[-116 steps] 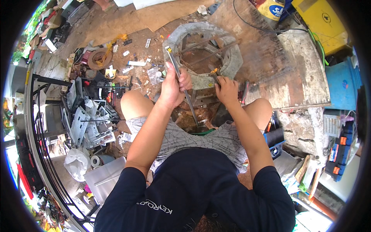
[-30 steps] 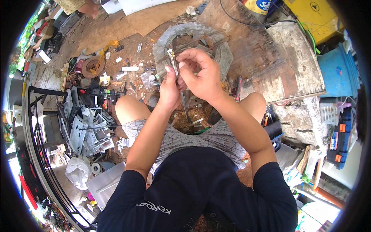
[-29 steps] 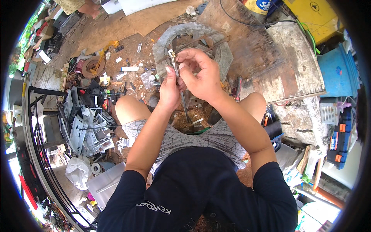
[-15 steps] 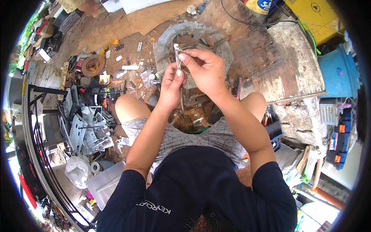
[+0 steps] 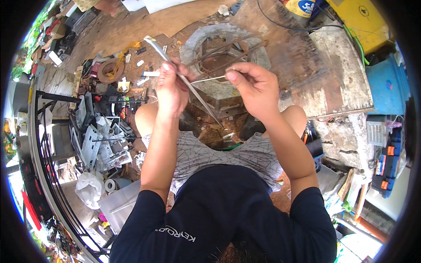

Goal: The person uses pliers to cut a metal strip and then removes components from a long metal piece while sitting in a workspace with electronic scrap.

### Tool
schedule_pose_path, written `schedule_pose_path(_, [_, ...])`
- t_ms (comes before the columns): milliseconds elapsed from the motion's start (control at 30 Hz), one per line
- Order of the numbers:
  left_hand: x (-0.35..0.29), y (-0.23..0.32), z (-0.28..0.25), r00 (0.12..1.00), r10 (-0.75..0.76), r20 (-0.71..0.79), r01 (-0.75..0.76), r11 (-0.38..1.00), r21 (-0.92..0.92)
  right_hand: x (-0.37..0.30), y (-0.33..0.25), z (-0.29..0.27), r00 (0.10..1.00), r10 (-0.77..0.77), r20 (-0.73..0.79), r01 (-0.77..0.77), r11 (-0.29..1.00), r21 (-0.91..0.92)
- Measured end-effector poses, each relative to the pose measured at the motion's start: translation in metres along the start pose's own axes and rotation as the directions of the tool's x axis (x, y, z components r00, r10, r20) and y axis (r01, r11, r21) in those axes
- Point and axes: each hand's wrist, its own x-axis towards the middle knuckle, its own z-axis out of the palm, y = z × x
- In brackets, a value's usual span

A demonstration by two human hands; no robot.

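Observation:
My left hand (image 5: 171,94) is closed around a long, narrow, silvery strip (image 5: 158,50), seemingly metal, which slants from upper left down to a thin end between my knees. A thin whitish wire (image 5: 208,79) stretches from the strip beside my left fingers across to my right hand (image 5: 259,90). The thumb and forefinger of that hand pinch the wire's far end. How the wire joins the strip cannot be made out. Beneath both hands lies a grey ring-shaped base (image 5: 189,46) with rusty bars across its opening.
Scrap metal parts (image 5: 94,144) are heaped on the left beside a black metal rack (image 5: 48,162). A worn wooden board (image 5: 324,83) lies to the right, near a blue bucket (image 5: 386,83) and a yellow box (image 5: 362,22). Small debris litters the floor.
My hands have moved apart, left hand leftward and right hand rightward. The strip has tilted from nearly upright to a slant, and the wire now spans the gap between my hands.

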Motion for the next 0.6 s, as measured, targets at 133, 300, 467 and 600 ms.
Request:
schedule_pose_path(133, [0.014,0.038,-0.009,0.982,0.131,-0.139,-0.127,0.991,0.042,-0.018,0.001,-0.025,1.000,-0.012,0.008,0.012,1.000,0.028])
schedule_pose_path(300, [0.040,0.089,-0.024,0.928,0.303,-0.215,-0.286,0.952,0.110,-0.044,0.006,-0.074,0.993,0.054,-0.103,-0.057,0.998,-0.031])
schedule_pose_path(467, [0.074,0.142,-0.054,0.884,0.359,-0.300,-0.352,0.933,0.081,-0.063,0.015,-0.129,0.973,0.021,-0.230,-0.027,0.999,-0.021])
schedule_pose_path(600, [0.088,0.171,-0.084,0.906,0.329,-0.265,-0.338,0.941,0.014,-0.075,0.018,-0.169,0.952,0.039,-0.305,-0.043,0.999,-0.004])
